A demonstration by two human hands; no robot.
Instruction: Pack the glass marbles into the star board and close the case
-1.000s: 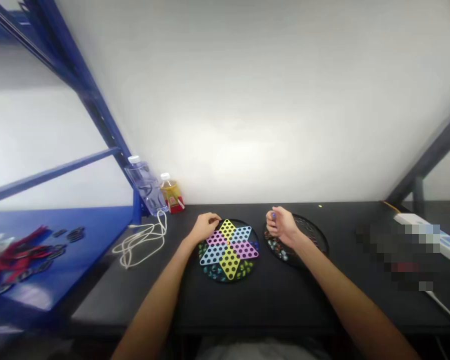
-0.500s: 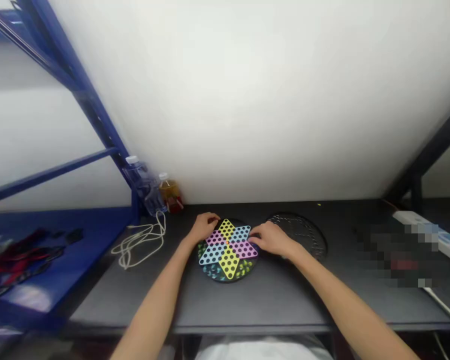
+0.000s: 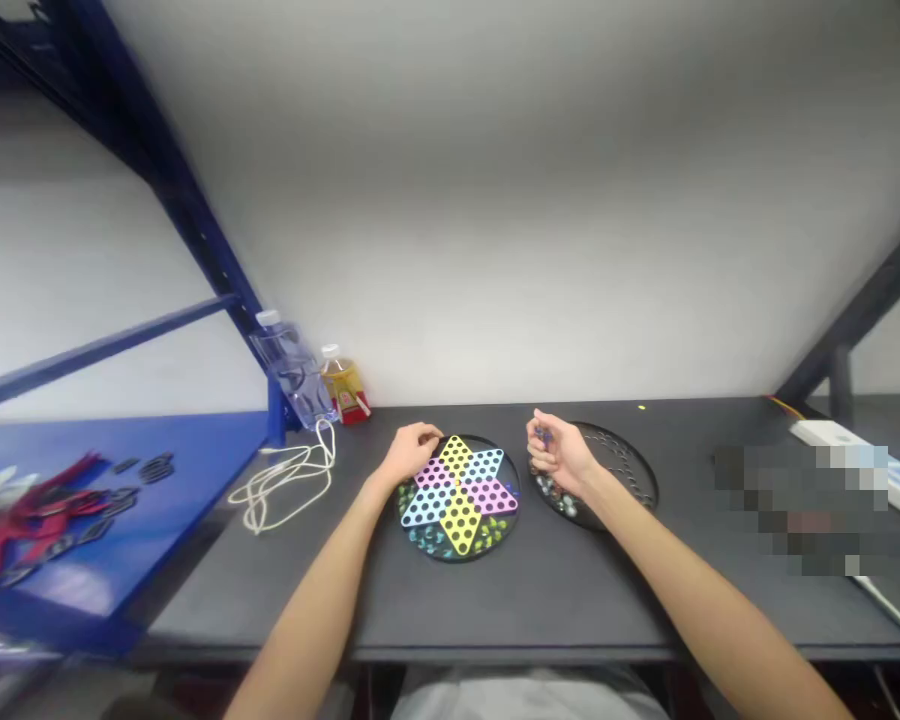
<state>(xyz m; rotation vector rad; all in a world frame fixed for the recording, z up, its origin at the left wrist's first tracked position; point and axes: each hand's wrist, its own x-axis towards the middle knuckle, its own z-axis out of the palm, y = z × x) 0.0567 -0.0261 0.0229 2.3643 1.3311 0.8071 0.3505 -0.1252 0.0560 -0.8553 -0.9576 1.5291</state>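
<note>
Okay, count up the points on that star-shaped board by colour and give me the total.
Yellow points: 2
Light blue points: 2
Pink points: 2
Total: 6

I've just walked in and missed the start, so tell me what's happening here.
A person's left hand rests at the edge of a round board with a multicoloured star; small coloured pieces lie around the star. The right hand, by a round black tray, holds small blue pieces.
</note>
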